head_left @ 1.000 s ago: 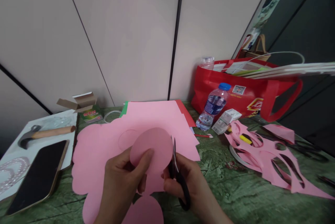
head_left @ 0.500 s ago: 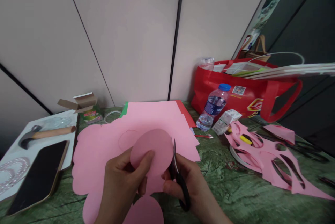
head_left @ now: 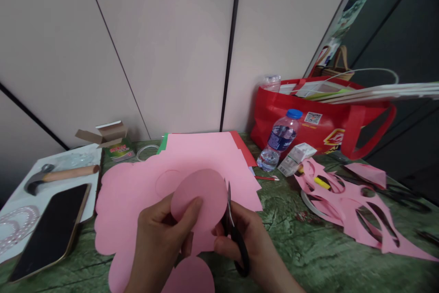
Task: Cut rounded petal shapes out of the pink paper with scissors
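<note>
My left hand (head_left: 159, 242) pinches a round pink paper piece (head_left: 200, 197), thumb on its front, and holds it up over the table. My right hand (head_left: 252, 247) grips black-handled scissors (head_left: 235, 233), whose blades stand upright against the right edge of that round piece. Below both hands lies a large pink sheet with a scalloped edge (head_left: 130, 192), and another pink round shape (head_left: 190, 277) shows at the bottom edge. A stack of pink, red and green paper (head_left: 206, 144) lies behind.
Left: a white tray (head_left: 20, 192) with a hammer (head_left: 58, 175), a dark phone (head_left: 51, 229) and a small open carton (head_left: 109, 140). Right: a water bottle (head_left: 279, 144), a red bag (head_left: 325, 119), pink paper offcuts (head_left: 350, 201) and a second pair of scissors (head_left: 394, 190).
</note>
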A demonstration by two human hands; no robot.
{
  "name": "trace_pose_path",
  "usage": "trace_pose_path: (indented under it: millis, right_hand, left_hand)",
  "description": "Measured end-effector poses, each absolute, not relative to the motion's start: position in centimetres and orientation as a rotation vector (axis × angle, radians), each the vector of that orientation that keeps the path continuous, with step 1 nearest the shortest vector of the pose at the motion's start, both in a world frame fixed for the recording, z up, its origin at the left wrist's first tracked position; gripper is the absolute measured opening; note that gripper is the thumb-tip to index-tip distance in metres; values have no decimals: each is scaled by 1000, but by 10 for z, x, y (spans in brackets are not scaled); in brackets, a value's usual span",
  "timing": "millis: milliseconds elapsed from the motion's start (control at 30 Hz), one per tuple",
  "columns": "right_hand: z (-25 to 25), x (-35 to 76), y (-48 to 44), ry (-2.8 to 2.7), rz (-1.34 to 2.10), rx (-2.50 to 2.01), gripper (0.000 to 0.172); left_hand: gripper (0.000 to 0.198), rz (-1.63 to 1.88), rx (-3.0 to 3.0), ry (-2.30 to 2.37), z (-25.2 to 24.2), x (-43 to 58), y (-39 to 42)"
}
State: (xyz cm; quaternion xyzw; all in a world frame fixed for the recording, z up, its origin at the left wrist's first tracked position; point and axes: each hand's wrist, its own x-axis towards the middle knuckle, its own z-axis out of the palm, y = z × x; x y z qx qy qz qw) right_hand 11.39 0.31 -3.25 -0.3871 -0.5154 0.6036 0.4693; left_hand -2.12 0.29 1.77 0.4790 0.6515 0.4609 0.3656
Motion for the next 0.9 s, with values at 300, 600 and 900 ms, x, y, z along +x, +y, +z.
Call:
trace_pose_path:
  millis: [300, 600, 900]
  right_hand:
    - [-33, 112, 5, -1246, 1498, -960, 45]
    - [-35, 113, 4, -1190, 1456, -1016, 26]
    - [-39, 110, 7, -1001, 1369, -1036, 22]
  left_hand:
    - [37, 1172, 1251, 1690, 16, -22, 3]
    - [35, 1164, 1236, 1704, 18, -21, 3]
    - [34, 1150, 1398, 1751, 22, -47, 17]
